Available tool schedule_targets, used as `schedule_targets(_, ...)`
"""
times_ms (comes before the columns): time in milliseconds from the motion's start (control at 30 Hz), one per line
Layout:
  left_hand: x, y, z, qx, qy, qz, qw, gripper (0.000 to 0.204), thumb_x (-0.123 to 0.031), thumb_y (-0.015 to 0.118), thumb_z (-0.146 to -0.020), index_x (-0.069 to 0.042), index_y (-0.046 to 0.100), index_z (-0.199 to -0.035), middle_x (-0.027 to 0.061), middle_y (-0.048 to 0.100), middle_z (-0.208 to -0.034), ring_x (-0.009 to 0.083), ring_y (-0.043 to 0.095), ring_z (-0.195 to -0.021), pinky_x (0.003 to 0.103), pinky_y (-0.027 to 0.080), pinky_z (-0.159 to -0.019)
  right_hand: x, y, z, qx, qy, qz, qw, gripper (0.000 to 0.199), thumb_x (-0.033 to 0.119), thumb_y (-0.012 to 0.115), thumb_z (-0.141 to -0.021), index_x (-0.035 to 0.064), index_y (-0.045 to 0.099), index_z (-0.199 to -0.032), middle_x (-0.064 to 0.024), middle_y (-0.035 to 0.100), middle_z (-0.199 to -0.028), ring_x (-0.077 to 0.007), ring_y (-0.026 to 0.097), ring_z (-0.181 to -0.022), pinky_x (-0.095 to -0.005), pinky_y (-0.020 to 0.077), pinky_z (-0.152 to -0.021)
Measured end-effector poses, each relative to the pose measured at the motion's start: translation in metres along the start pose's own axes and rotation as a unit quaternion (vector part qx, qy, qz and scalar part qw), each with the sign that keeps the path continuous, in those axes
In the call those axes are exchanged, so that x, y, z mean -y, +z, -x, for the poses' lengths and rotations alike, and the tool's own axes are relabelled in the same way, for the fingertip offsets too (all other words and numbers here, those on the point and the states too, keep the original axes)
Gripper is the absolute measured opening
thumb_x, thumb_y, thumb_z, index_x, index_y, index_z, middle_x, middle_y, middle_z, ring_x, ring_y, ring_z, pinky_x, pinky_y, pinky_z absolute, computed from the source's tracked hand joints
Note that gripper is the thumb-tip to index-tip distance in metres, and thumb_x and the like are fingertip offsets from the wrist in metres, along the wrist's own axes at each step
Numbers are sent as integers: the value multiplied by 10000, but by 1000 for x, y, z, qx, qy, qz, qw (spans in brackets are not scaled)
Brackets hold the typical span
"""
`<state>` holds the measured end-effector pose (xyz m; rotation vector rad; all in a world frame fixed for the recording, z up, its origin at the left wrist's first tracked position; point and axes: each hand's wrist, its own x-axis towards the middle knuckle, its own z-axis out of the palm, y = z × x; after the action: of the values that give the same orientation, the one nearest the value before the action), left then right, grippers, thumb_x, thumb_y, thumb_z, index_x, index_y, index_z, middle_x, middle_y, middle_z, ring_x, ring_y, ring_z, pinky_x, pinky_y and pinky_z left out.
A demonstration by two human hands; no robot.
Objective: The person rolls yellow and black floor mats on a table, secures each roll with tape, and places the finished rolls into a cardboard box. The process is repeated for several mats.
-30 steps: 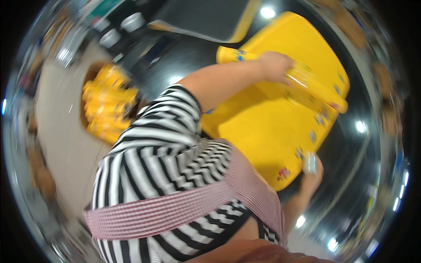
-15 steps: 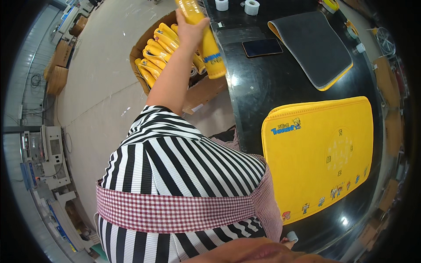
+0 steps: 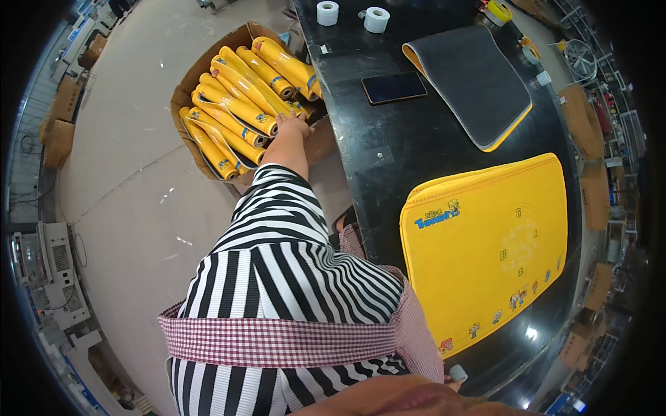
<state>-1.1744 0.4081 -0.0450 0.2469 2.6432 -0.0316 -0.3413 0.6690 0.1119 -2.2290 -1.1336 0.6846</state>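
Observation:
My left hand reaches down into a cardboard box, its fingers stretched out against the ends of the rolled yellow mats. It does not appear to grip any one roll. The rolls lie side by side in the box, each in shiny clear wrap. Low at the table's near edge, my right hand shows only in part, with a small roll of whitish tape in its fingers. Beside my body, a yellow printed mat lies flat on the black table, apparently with more layers under it.
Farther along the table lie a black phone and a folded mat with its dark side up. White tape rolls stand at the far edge. Yellow tape lies at the far right. Cardboard boxes line the table's right side.
The rolled yellow mat that my left hand held above the box has left its grasp. That hand is now lower, among the rolls. The view has shifted slightly; my right hand stays put.

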Motion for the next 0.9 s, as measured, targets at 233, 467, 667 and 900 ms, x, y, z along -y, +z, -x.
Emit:
schedule_targets(233,-5,-39,13,-195,-49,177,963,495,-293,607,-949,-136,577,-1417,144,590,-1419,335,545,-1349,516,406,-1120,8,8,12,-3,-10,4,1000,348,258,565,-1015,2,573,-1250,-115,622,-1015,-209,578,-865,-317,450,-804)
schedule_targets(467,45,-34,3,-184,-32,128,974,551,-305,645,-930,-193,563,-1462,144,583,-1409,357,535,-1345,519,400,-1134,28,36,33,9,-22,14,1000,384,261,570,-1027,-16,564,-1293,-132,622,-1077,-225,584,-936,-330,457,-868)
schedule_targets(667,32,-47,-27,-130,35,154,979,476,-355,685,-924,-174,658,-1363,118,547,-1505,303,529,-1382,443,433,-1136,53,57,52,0,-40,24,999,416,264,575,-1038,-32,557,-1329,-147,622,-1130,-238,590,-996,-340,463,-924)
schedule_targets(900,20,-42,-65,-124,180,84,972,540,-430,679,-953,-164,610,-1418,151,544,-1469,335,444,-1437,568,334,-1170,173,57,124,-79,-177,6,981,453,267,580,-1051,-51,548,-1372,-164,622,-1192,-254,596,-1067,-352,470,-988)
